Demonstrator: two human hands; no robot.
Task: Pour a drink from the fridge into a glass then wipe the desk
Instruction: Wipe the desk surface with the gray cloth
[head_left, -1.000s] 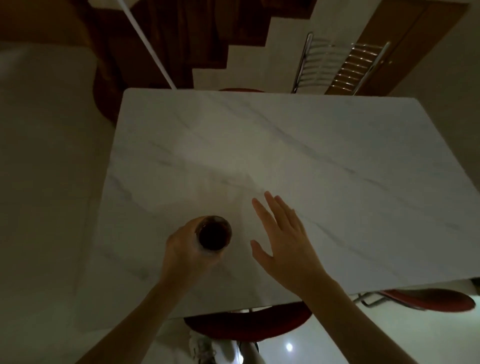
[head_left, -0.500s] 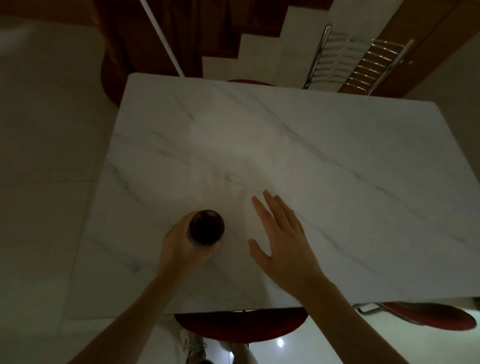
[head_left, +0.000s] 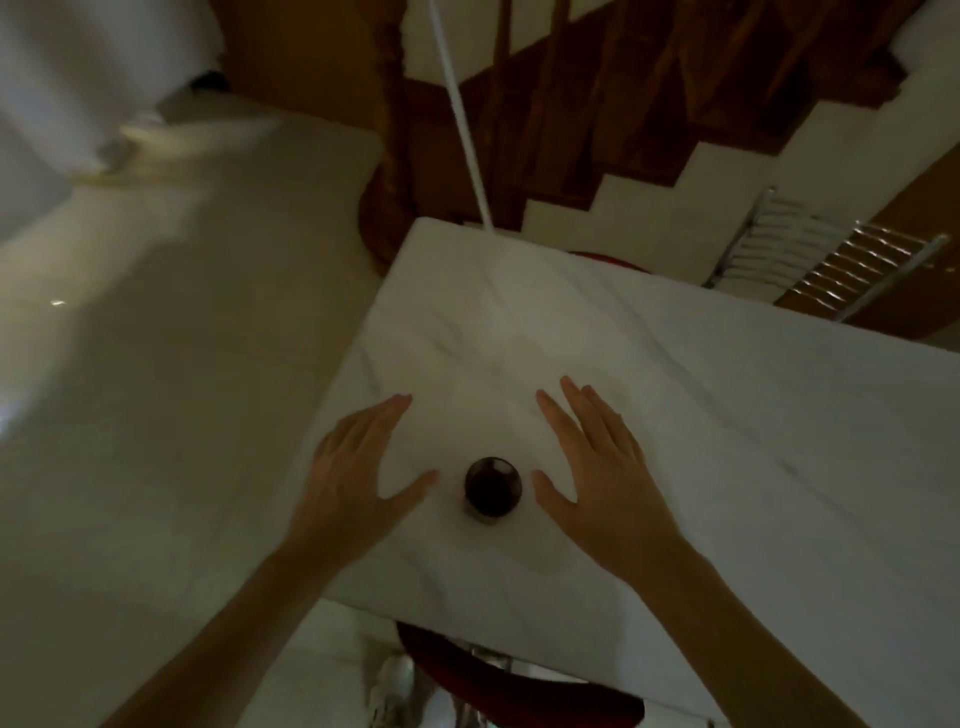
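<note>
Glass (head_left: 492, 487) stands on bench (head_left: 727, 415), dark drink inside: pour looks done. Your left hand (head_left: 358, 467) and right hand (head_left: 597, 467) flank glass, grips open, empty. Next: fetch cloth, wipe; none in view.

Upright dark-filled glass (head_left: 492, 486) on desk (head_left: 753, 415)

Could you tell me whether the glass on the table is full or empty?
Holding drink: the glass stands upright on the marble table, dark liquid near its rim.
</note>
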